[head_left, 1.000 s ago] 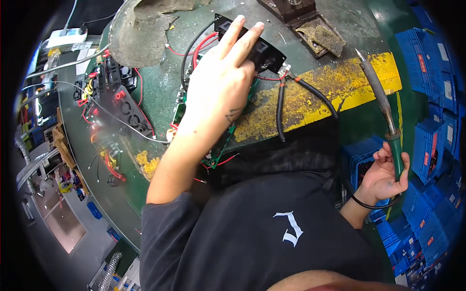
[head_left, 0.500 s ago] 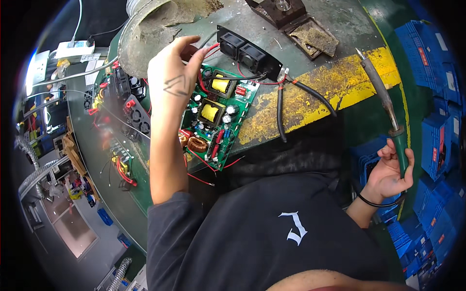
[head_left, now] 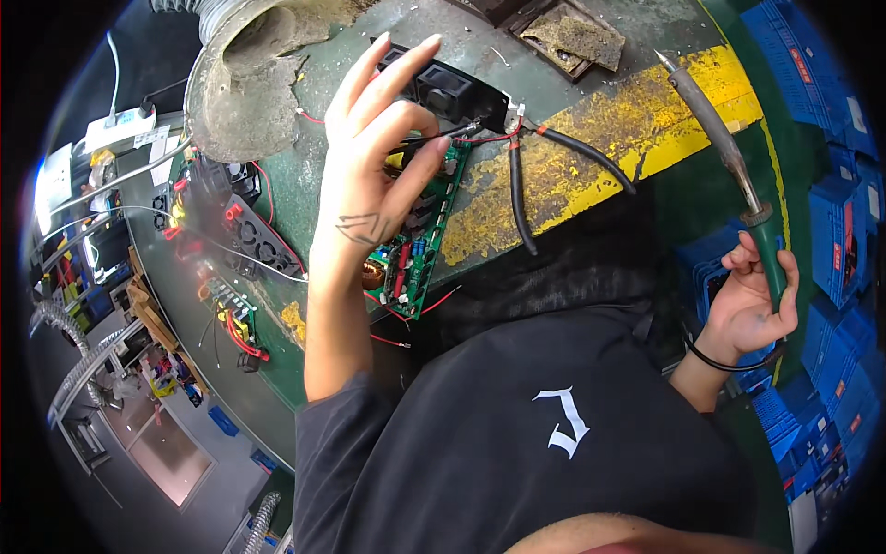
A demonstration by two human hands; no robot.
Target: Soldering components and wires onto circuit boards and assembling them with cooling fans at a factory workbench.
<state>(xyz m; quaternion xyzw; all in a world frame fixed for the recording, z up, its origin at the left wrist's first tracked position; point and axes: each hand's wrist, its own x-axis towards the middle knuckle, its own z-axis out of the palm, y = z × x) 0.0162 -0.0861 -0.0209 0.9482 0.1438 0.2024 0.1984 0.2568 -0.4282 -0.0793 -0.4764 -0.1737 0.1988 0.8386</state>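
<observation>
My left hand (head_left: 374,157) is over the green circuit board (head_left: 426,263). Its thumb and index finger pinch together at a black wire (head_left: 461,131), while the other fingers stretch out. The hand hides much of the board and its yellow transformers. Just beyond lies a black panel with fans (head_left: 452,92), partly behind my fingers. At the right, my right hand (head_left: 752,309) grips the green handle of a soldering iron (head_left: 729,152), its tip pointing up and away from me. Black-handled pliers (head_left: 521,194) lie spread beside the panel, near a thin red wire with a white connector (head_left: 515,117).
A grey exhaust hood (head_left: 242,102) stands at the far left. Beyond the yellow-painted bench edge (head_left: 664,115) sits a metal box with a worn sponge (head_left: 577,42). More fan panels (head_left: 263,235) and a second board (head_left: 235,314) lie left. Blue bins (head_left: 831,245) are stacked at right.
My left hand has moved right and nearer, over the board to the black wire, its outer fingers now raised. The soldering iron stays in my right hand, and the view has shifted slightly.
</observation>
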